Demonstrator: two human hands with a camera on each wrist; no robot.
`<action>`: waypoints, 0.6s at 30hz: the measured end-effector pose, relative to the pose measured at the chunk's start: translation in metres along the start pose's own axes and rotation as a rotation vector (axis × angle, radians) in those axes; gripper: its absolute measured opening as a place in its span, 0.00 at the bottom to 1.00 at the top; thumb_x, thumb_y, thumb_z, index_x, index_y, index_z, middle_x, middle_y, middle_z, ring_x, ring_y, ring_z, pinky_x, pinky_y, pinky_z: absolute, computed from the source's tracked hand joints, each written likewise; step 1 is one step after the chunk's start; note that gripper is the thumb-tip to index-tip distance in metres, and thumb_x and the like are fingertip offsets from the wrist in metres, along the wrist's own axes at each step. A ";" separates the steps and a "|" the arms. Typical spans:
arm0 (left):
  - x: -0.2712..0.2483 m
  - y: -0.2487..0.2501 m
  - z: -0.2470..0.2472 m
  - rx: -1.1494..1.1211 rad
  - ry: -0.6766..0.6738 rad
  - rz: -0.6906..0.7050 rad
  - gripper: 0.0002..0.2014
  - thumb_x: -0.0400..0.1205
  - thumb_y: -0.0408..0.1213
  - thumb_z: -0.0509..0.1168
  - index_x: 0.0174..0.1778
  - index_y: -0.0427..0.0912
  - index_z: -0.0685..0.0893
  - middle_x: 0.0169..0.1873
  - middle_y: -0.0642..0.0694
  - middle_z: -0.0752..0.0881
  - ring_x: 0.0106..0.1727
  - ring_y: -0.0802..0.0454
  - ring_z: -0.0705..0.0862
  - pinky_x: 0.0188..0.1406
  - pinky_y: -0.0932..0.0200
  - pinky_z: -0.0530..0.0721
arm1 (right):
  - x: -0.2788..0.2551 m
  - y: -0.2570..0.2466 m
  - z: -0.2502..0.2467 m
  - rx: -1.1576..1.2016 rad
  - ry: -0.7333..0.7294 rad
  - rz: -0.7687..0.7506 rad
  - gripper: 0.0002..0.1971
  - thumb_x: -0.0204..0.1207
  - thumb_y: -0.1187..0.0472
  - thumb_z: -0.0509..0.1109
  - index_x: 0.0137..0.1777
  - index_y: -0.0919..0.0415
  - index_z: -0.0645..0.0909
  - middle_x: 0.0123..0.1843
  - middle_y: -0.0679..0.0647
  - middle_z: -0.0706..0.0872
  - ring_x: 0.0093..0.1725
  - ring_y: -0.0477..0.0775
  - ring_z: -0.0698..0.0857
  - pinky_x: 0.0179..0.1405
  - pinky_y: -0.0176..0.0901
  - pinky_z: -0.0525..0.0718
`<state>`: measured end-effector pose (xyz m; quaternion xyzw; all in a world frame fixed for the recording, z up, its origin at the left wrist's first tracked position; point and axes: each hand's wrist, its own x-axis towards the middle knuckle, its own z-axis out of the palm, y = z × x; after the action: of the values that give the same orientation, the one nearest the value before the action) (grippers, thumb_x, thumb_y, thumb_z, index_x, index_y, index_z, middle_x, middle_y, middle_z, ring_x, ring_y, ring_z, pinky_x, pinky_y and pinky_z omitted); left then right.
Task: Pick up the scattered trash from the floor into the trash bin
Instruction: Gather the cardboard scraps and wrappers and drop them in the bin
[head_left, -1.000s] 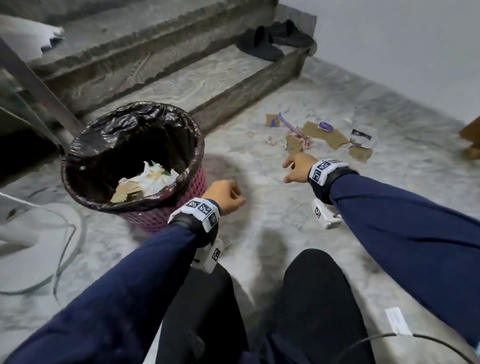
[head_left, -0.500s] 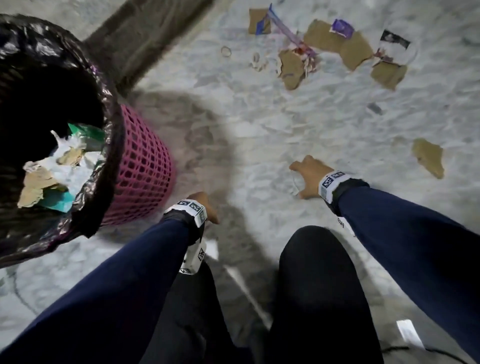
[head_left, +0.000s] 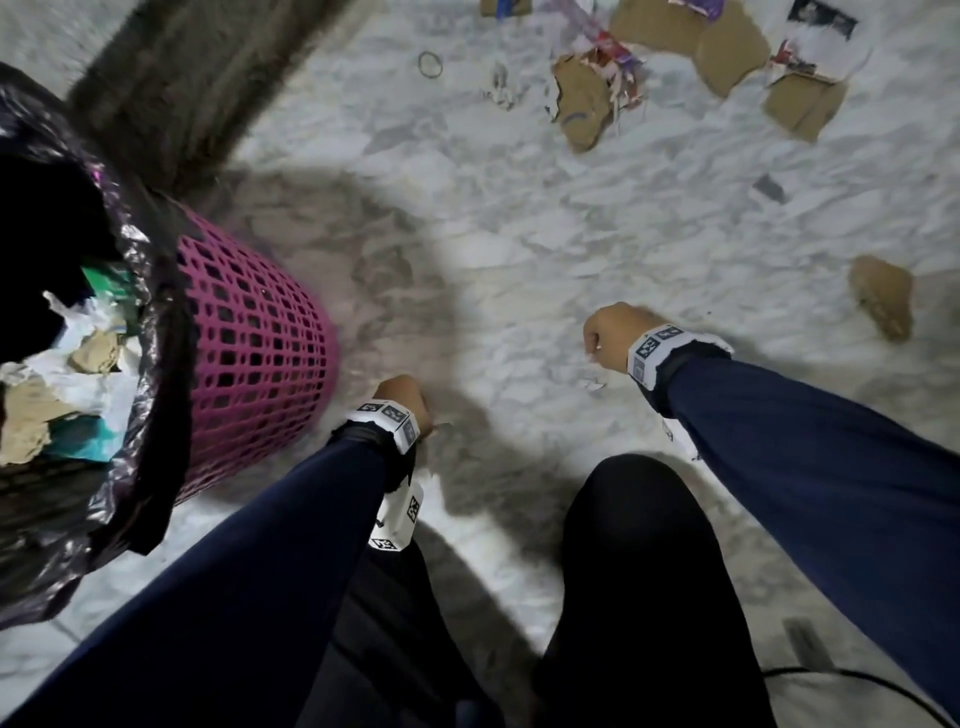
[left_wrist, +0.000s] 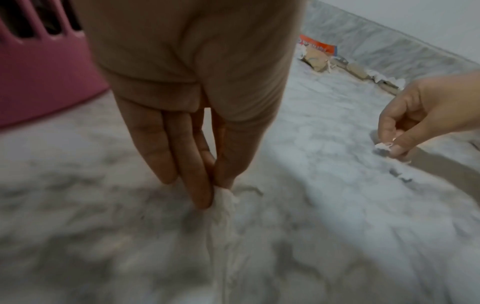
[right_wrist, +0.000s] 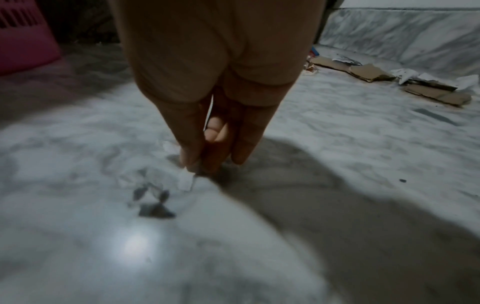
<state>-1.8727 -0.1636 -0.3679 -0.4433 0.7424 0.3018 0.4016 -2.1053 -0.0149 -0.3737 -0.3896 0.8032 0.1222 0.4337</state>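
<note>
A pink mesh trash bin (head_left: 249, 353) with a black liner stands at the left, with paper and cardboard inside. Down at the marble floor, my left hand (head_left: 410, 405) pinches a white paper scrap (left_wrist: 223, 200) right beside the bin's base (left_wrist: 39, 61). My right hand (head_left: 605, 338) is further right and pinches a small white paper scrap (right_wrist: 185, 179) at the floor; that scrap (left_wrist: 383, 146) also shows in the left wrist view. Torn cardboard pieces (head_left: 582, 98) and wrappers lie scattered further ahead.
A lone cardboard piece (head_left: 883, 296) lies to the right of my right hand. A dark stair riser (head_left: 197, 88) runs behind the bin. A small ring (head_left: 430, 64) lies near the far litter. My knees (head_left: 639, 519) are below, and a black cable (head_left: 857, 680) lies at bottom right.
The view has tipped down and closer to the floor. Both hands have dropped from mid-air to the floor, and each now pinches a white paper scrap.
</note>
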 end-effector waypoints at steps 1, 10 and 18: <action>-0.003 0.003 -0.004 -0.021 0.008 0.008 0.08 0.70 0.31 0.72 0.43 0.36 0.91 0.44 0.39 0.91 0.50 0.43 0.89 0.48 0.60 0.82 | -0.002 -0.002 -0.002 0.032 0.013 0.003 0.11 0.74 0.71 0.65 0.47 0.58 0.88 0.53 0.54 0.88 0.50 0.60 0.87 0.43 0.41 0.81; -0.062 0.032 -0.052 -0.182 0.267 0.202 0.08 0.73 0.31 0.69 0.45 0.41 0.92 0.45 0.40 0.92 0.52 0.44 0.88 0.49 0.60 0.83 | -0.053 -0.029 -0.045 0.199 0.200 -0.058 0.13 0.72 0.72 0.65 0.37 0.57 0.86 0.46 0.54 0.89 0.44 0.56 0.87 0.43 0.42 0.86; -0.159 0.021 -0.077 -0.286 0.639 0.406 0.12 0.73 0.27 0.64 0.46 0.39 0.91 0.47 0.40 0.91 0.52 0.44 0.88 0.50 0.62 0.82 | -0.136 -0.088 -0.081 0.191 0.465 -0.234 0.04 0.72 0.68 0.73 0.42 0.66 0.90 0.46 0.59 0.92 0.48 0.57 0.88 0.44 0.40 0.81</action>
<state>-1.8719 -0.1508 -0.1902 -0.4106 0.8528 0.3222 0.0171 -2.0467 -0.0459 -0.2051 -0.4547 0.8386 -0.0975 0.2837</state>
